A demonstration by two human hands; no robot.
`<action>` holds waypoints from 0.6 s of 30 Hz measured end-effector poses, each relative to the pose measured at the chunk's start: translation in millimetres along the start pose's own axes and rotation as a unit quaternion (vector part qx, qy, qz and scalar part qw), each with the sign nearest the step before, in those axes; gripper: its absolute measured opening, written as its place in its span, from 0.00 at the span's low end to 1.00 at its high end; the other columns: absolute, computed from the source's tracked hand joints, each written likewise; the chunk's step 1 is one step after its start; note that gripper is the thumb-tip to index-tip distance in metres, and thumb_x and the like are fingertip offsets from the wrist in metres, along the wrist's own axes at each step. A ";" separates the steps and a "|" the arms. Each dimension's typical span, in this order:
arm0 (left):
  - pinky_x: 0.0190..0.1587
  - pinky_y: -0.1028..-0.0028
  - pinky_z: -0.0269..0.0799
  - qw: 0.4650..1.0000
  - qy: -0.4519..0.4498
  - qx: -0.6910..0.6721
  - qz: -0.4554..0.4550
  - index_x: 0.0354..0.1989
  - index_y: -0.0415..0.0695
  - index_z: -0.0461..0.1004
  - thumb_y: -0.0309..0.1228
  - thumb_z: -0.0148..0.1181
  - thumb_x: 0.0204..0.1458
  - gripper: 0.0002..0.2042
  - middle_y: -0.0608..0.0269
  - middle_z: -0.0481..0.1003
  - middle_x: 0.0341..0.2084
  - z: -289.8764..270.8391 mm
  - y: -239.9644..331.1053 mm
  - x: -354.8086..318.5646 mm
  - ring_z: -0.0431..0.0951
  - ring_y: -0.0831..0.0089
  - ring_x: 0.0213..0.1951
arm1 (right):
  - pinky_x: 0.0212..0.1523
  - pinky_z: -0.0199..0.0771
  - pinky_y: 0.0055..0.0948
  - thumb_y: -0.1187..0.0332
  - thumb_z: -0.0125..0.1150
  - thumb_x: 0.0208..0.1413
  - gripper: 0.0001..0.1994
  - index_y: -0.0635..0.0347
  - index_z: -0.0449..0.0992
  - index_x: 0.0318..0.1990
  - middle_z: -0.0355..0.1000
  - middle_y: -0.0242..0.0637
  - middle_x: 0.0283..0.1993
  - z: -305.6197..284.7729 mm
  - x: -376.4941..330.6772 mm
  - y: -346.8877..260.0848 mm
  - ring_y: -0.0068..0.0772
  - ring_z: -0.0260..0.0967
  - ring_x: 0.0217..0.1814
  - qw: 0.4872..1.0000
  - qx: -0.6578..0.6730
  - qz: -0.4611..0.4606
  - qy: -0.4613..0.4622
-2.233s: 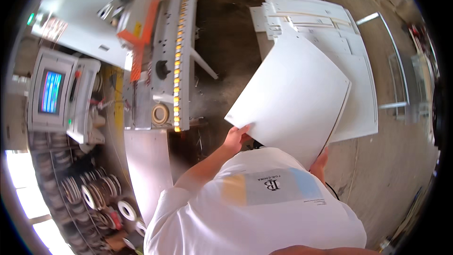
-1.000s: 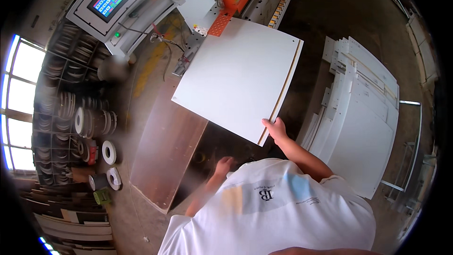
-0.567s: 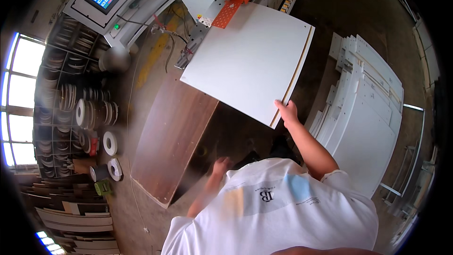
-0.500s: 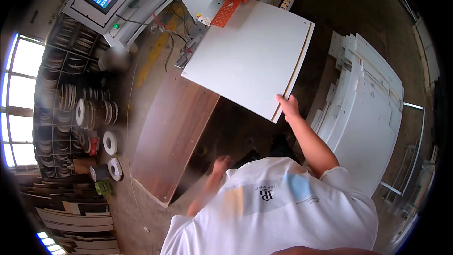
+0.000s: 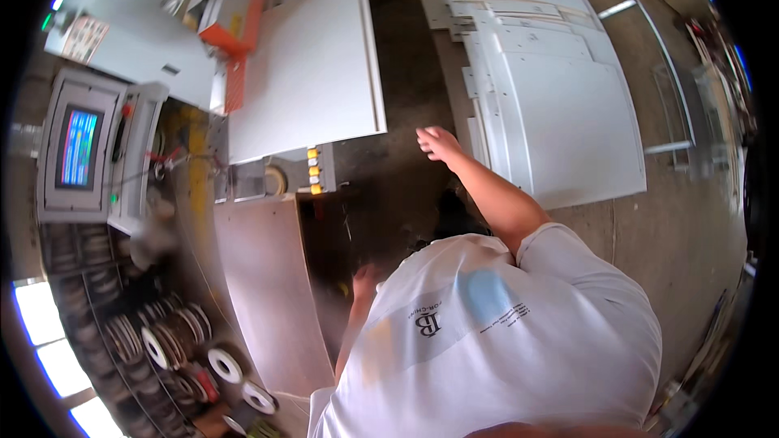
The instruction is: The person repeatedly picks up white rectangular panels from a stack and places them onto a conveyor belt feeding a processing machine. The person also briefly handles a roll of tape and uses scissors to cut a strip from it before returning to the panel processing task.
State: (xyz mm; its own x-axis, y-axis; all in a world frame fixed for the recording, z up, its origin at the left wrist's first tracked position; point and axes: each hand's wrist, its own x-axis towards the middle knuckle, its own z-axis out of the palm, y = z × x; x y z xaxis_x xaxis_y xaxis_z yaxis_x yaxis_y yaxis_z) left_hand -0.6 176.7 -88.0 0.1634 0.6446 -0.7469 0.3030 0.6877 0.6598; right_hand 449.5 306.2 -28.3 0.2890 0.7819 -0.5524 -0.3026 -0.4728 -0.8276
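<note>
A white panel (image 5: pixel 304 77) lies flat, its left edge under the orange guard of a machine. A narrow brown line runs along its right edge. My right hand (image 5: pixel 439 144) hovers just right of the panel's near right corner, apart from it. Its fingers are loosely stretched toward the panel, with nothing in them. My left hand (image 5: pixel 366 279) hangs low beside my body, close to a brown wood-grain board (image 5: pixel 264 284). It looks blurred and its fingers are hard to make out.
To the right stands a stack of white panels (image 5: pixel 560 105) with uneven edges. The machine's orange guard (image 5: pixel 235 40) is at the far left, near a control box with a lit screen (image 5: pixel 79 148). Rolls of edging (image 5: pixel 166 345) fill a rack at the lower left. A metal frame (image 5: pixel 669 73) stands beyond the stack.
My right hand has let go of the panel's near right corner and now sits apart from it. The whole view has turned to the right. My left hand stays low.
</note>
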 end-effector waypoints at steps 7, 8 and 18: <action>0.30 0.71 0.75 0.839 -0.128 0.444 0.287 0.39 0.45 0.76 0.34 0.58 0.62 0.07 0.60 0.79 0.29 -60.5 -83.5 83.8 0.80 0.70 0.30 | 0.20 0.61 0.30 0.50 0.61 0.60 0.18 0.57 0.78 0.34 0.69 0.28 0.25 -175.1 -116.5 169.7 0.24 0.64 0.23 0.961 0.037 0.130 0.240; 0.28 0.72 0.74 0.870 -0.131 0.407 0.245 0.39 0.45 0.76 0.34 0.58 0.62 0.06 0.59 0.79 0.29 -53.0 -66.5 83.2 0.79 0.70 0.29 | 0.21 0.62 0.30 0.49 0.61 0.61 0.17 0.55 0.75 0.34 0.68 0.27 0.26 -216.5 -128.1 214.4 0.25 0.64 0.24 0.956 -0.031 0.143 0.254; 0.21 0.78 0.65 0.955 -0.228 -0.045 -0.182 0.49 0.46 0.74 0.36 0.59 0.62 0.11 0.55 0.81 0.35 -28.3 23.6 118.9 0.79 0.72 0.29 | 0.43 0.74 0.43 0.43 0.50 0.65 0.27 0.56 0.69 0.57 0.75 0.40 0.46 -300.2 -150.1 275.5 0.40 0.73 0.44 0.840 0.280 0.169 0.433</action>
State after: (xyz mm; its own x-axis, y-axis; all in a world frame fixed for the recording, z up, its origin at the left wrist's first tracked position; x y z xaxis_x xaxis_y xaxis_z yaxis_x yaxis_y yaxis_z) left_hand -0.6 279.0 -158.9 0.4614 0.1586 -0.8729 0.3393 0.8775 0.3388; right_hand 595.5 -63.4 -203.4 0.5798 -0.0613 -0.8125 -0.8098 -0.1541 -0.5662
